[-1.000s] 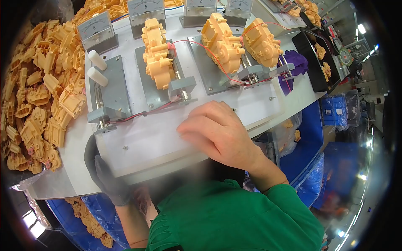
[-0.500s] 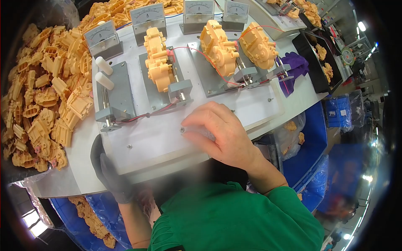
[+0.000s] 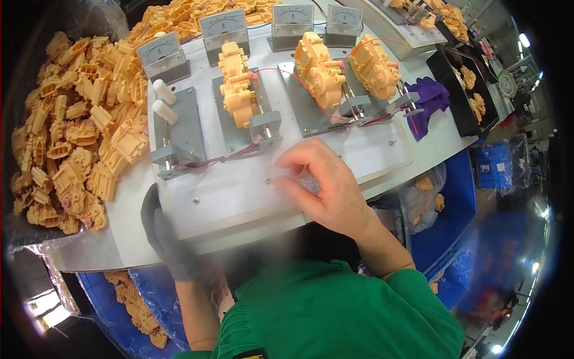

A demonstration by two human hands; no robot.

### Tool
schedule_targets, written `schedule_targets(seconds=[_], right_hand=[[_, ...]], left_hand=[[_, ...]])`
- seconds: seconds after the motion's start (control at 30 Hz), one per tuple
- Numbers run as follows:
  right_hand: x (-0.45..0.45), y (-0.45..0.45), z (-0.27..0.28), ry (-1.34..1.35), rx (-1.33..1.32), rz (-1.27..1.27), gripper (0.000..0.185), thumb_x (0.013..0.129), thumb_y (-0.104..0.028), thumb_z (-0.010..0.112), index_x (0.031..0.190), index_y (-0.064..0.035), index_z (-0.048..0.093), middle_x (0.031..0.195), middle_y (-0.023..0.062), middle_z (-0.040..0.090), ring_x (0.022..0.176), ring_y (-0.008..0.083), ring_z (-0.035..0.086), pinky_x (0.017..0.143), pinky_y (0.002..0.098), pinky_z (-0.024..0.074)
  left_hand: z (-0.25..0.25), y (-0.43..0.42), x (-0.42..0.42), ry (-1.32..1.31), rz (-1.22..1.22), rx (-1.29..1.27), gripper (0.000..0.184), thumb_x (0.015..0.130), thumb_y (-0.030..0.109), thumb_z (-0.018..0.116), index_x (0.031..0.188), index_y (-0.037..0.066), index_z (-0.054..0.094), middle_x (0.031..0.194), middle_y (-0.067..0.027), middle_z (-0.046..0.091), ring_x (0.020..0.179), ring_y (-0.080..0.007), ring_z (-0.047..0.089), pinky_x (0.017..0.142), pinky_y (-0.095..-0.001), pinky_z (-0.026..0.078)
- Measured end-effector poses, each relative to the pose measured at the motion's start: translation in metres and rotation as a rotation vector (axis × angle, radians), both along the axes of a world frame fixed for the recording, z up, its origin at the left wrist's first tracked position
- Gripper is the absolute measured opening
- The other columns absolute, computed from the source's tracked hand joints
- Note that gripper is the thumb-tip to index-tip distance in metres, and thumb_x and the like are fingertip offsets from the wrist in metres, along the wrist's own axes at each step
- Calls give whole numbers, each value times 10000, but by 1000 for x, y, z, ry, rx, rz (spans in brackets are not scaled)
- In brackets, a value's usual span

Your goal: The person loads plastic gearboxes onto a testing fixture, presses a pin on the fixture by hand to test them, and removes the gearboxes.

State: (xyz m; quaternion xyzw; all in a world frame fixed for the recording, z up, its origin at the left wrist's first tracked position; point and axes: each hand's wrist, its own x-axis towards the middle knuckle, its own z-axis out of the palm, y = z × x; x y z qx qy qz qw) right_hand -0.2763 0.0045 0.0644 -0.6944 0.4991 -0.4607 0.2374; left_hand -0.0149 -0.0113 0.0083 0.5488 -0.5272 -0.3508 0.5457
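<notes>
My right hand (image 3: 332, 188) is bare and hovers over the front of the white board (image 3: 230, 200). Its thumb and fingers curve apart with a gap between them, near a small screw (image 3: 268, 180). In a dark grey glove, my left hand (image 3: 167, 242) rests by the board's front left corner, fingers stretched out. Beyond my hands, tan plastic housings stand on grey metal fixtures: one housing (image 3: 237, 87) left of centre, another (image 3: 321, 70) in the middle, a third (image 3: 375, 67) to the right. The leftmost fixture (image 3: 186, 128) bears two white pegs (image 3: 164, 112) and no housing.
A large heap of tan housings (image 3: 78, 131) covers the left side. Several analogue meters (image 3: 223, 30) line the board's back. Red wires run between the fixtures. A purple cloth (image 3: 427, 102) and a black tray (image 3: 460, 102) lie at right. Blue bins (image 3: 445, 209) stand below.
The whole view has shifted slightly, so the bench appears farther right. My right fingertips are a little farther from the small screw. My left hand stays at the board's corner.
</notes>
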Motion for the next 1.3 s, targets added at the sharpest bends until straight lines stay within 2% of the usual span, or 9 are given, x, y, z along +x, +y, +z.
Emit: schedule_targets(seconds=[0.13, 0.27, 0.5, 0.6, 0.7, 1.0, 1.07, 1.2, 1.3], right_hand=[[-1, 1, -2, -62, -37, 3, 247, 840, -68, 700, 1035, -44, 550, 933, 90, 587, 760, 231, 576, 700, 341, 492], [-5, 1, -1, -60, -74, 7, 289, 842, -62, 696, 1085, -41, 543, 964, 88, 583, 799, 219, 579, 732, 333, 488], [0, -3, 6, -256, -30, -30, 466, 855, -83, 688, 1276, -51, 491, 1103, 95, 560, 913, 193, 575, 813, 338, 465], [5, -4, 7, -344, 44, 6, 483, 872, -104, 678, 1311, -62, 478, 1133, 99, 556, 940, 199, 578, 820, 342, 464], [4, -5, 5, -366, 13, 22, 477, 887, -122, 668, 1321, -74, 476, 1133, 99, 564, 959, 204, 586, 824, 344, 467], [1, -7, 1, -308, -58, 81, 476, 885, -110, 650, 1339, -103, 505, 1155, 42, 599, 984, 147, 583, 826, 295, 461], [1, -9, 2, -298, -80, 114, 454, 891, -124, 652, 1319, -77, 507, 1126, 113, 591, 954, 230, 597, 845, 346, 475], [2, -10, 3, -301, -34, 125, 476, 874, -105, 648, 1332, -108, 521, 1157, 32, 596, 973, 135, 579, 820, 296, 464], [1, -10, 5, -302, -50, 107, 425, 856, -92, 669, 1268, -93, 568, 1124, 34, 609, 934, 133, 585, 796, 289, 470]], left_hand=[[2, -1, 1, -28, -31, -18, 496, 1001, 275, 378, 1342, -75, 461, 1329, -182, 521, 1231, -257, 490, 1076, -380, 350], [16, -6, 9, -113, 95, -97, 421, 989, 139, 422, 1358, -61, 456, 1327, -177, 532, 1203, -233, 521, 1050, -375, 394], [118, -32, -20, -405, -116, -319, 372, 943, 38, 508, 1308, -34, 517, 1298, -131, 570, 1190, -211, 541, 1028, -342, 404], [148, -53, -47, -698, -328, -281, 419, 929, 185, 598, 1315, 32, 538, 1218, -146, 598, 1113, -210, 574, 956, -321, 436], [148, -84, -66, -715, -439, -161, 480, 924, 291, 609, 1327, 42, 532, 1166, -154, 611, 1068, -226, 594, 917, -322, 457], [148, -137, -88, -717, -638, 123, 514, 961, 362, 565, 1373, 62, 493, 1102, -90, 613, 947, -130, 588, 803, -267, 495], [151, -132, -97, -698, -651, 163, 521, 958, 367, 568, 1377, 68, 491, 1101, -94, 615, 929, -131, 595, 781, -269, 505], [150, -144, -104, -867, -636, 79, 616, 930, 484, 560, 1378, 67, 490, 1177, -141, 596, 940, -183, 620, 715, -297, 532], [143, -157, -107, -1049, -786, 20, 664, 909, 512, 569, 1387, 60, 475, 1262, -176, 575, 1025, -240, 625, 799, -313, 530]])
